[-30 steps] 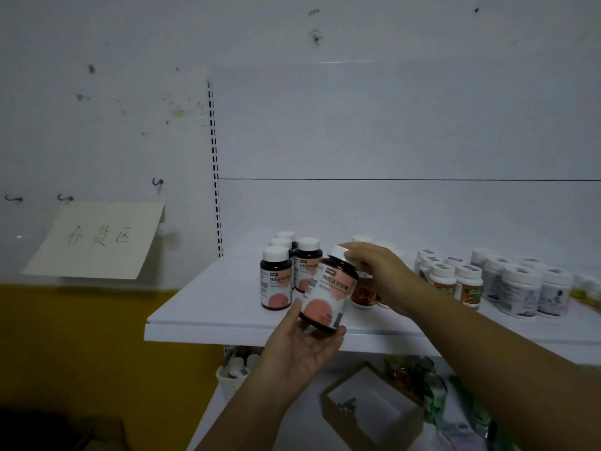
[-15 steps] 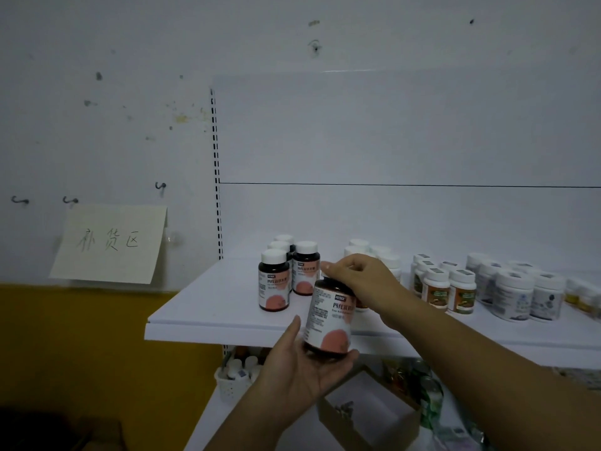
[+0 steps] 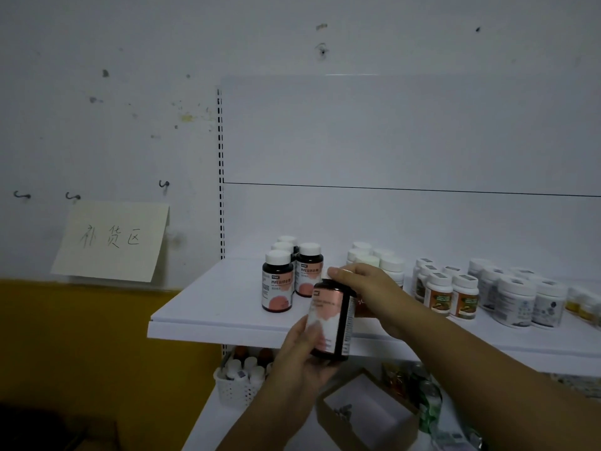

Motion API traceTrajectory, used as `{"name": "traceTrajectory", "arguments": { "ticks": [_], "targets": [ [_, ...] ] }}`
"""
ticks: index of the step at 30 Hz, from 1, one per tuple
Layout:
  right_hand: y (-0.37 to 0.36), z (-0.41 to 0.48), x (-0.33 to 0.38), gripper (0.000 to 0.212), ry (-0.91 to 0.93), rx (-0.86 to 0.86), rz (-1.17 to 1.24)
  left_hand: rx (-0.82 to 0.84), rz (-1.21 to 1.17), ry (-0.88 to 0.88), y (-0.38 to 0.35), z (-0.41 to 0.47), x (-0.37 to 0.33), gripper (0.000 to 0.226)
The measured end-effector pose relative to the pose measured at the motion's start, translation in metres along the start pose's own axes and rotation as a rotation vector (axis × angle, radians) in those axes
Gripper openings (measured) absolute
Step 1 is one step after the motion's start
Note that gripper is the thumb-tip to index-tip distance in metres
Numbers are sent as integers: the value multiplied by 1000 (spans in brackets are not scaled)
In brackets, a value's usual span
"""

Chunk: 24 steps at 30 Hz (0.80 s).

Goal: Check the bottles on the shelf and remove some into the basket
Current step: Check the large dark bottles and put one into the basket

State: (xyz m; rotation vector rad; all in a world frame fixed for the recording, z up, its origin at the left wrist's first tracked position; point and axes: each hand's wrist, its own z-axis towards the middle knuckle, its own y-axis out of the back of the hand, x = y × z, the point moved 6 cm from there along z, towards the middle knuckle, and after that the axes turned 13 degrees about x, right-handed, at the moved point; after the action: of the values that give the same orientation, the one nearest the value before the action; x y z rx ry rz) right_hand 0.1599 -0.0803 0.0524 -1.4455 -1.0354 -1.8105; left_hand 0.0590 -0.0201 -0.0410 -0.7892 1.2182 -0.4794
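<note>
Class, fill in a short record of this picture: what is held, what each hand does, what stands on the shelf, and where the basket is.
Held item: dark bottle with pink label, roughly upright, in front of the shelf edge
Left hand: holds the bottle's lower part, thumb across the label
Right hand: grips the bottle's top
On shelf: matching dark bottles at left; white bottles at right
Basket: white, below the shelf, with several bottles inside

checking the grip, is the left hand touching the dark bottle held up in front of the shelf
Touching. The head view shows the left hand cupping the dark bottle from below, with its thumb lying across the label.
</note>
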Motion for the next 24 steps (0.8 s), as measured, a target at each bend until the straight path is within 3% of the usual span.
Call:
{"name": "traceTrajectory", "arguments": {
  "ticks": [2, 4, 9, 14, 18, 20, 22, 24],
  "targets": [
    [-2, -1, 0, 17, 48, 34, 80, 27, -203, 142, 0, -8, 6, 53],
    [-6, -1, -2, 14, 75, 79, 125, 65, -269, 208, 0, -12, 8, 55],
    [-10, 0, -4, 25, 76, 77, 148, 66, -292, 32, 2, -9, -2, 46],
    [-12, 2, -7, 32, 42, 20, 24, 72, -70, -24, 7, 1, -5, 57],
    [-9, 5, -11, 18, 83, 46, 168, 146, -23, 20, 4, 1, -8, 46],
    [-9, 8, -11, 17, 106, 66, 260, 149, 139, -29, 5, 2, -16, 47],
    [-10, 11, -11, 20, 101, 52, 251, 61, 344, -120, 6, 4, -25, 42],
    [-12, 12, -15, 38, 53, 32, 80, -85, 552, -197, 6, 4, -34, 39]
  ]
}}
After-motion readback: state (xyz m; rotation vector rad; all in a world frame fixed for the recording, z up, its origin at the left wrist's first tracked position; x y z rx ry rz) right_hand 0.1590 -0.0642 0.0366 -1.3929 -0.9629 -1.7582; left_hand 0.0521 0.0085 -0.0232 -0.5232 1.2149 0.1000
